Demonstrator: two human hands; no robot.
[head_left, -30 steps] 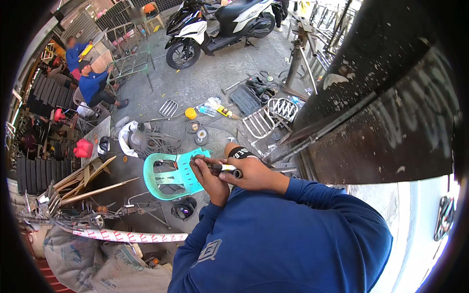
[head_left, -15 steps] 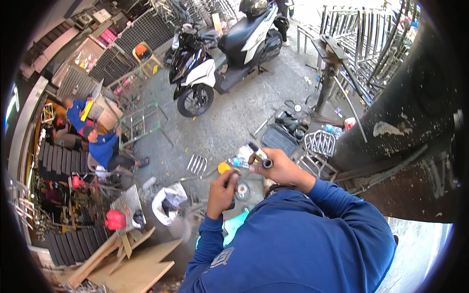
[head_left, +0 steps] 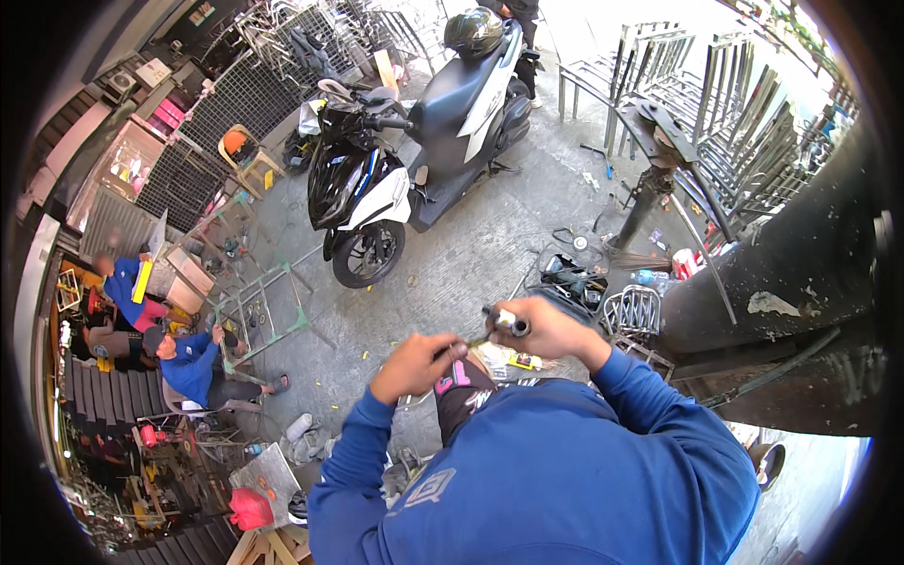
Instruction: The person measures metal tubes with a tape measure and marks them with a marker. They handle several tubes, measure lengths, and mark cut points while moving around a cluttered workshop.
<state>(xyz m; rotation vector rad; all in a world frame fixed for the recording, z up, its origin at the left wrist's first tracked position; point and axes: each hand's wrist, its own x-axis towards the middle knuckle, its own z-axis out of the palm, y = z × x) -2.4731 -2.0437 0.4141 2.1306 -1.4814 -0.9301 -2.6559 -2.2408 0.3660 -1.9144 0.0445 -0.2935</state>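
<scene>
Up front, both hands meet at chest height: the right hand is clenched around a small dark tool with a pale tip, while the left hand pinches its thin front end. At 12 o'clock stands a scooter; at 1 o'clock, metal frames. At 9 o'clock, two people in blue sit on the floor.
</scene>
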